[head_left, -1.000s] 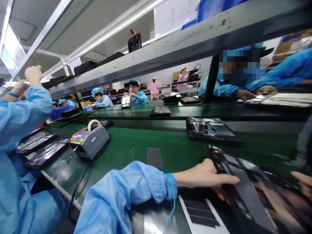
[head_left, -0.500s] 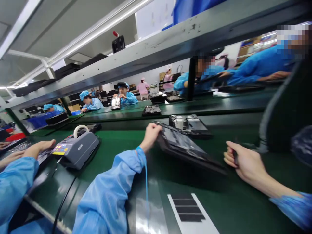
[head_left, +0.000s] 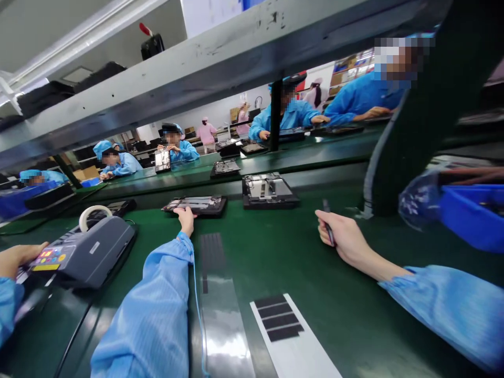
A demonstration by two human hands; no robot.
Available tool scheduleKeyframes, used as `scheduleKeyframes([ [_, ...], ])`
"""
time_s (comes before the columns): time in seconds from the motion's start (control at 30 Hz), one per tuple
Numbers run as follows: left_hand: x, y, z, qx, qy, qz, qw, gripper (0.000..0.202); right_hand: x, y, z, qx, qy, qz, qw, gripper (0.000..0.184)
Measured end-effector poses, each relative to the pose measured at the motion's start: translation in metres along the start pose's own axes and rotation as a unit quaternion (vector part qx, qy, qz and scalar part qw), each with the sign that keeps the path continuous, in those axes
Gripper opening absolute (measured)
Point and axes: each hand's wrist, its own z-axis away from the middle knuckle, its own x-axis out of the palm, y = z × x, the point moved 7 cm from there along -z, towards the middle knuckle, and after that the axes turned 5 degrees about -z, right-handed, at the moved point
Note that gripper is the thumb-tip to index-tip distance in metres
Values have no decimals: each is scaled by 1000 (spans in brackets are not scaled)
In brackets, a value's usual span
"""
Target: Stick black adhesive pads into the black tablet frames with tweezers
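Presently catalogued, centre-left of the frame: one thin, black-rimmed rectangular electronic panel (head_left: 208, 205), at the far side of the dark green bench (head_left: 244, 252)

Left hand (head_left: 185, 220), bare: fingertips at the panel's near edge; pinching or merely resting, cannot tell. Right hand (head_left: 344, 236), right of centre: fingers curled firmly round a slim, dark, pen-like tool (head_left: 328, 228), well apart from the panel

Handling notes, by judgement: panel best guided by its black rim, fingers off the exposed innards; kept level, its weight fully on the bench before any letting go; not nudged into the similar black panel with pale grey plates (head_left: 270, 191) just to its right; tool point best held away from both

Appearance, held item: low and flat, foreshortened by the view; silvery-grey strips and small dark parts across the upper face, black casing along the side; fine detail too small to read

Nearby: grey boxy tape dispenser with a cream tape roll (head_left: 98, 247), left of frame; clear glossy plastic sheet with dark strips (head_left: 224, 320), lower centre; white paper-like sheet with black strips (head_left: 301, 357), lower centre-right; blue plastic bin (head_left: 472, 220), right edge
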Motion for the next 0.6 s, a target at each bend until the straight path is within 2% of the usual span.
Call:
scheduleKeyframes([
  [0.07,11,-5,-1,8,-61,-25,998,26,-1,7,-10,-2,13,34,999,32],
  [0.17,28,-1,6,47,-146,-68,986,27,-2,10,-26,-15,34,115,993,20],
  [0.27,47,12,19,103,-209,-108,967,27,-2,7,-46,-31,59,225,972,14],
  [0.37,71,29,35,154,-255,-142,944,27,10,5,-64,-38,57,326,943,11],
  [0.53,112,45,55,206,-298,-185,913,29,45,5,-82,-58,30,443,894,52],
  [0.6,122,45,60,216,-308,-191,907,30,55,5,-86,-73,20,468,880,57],
])
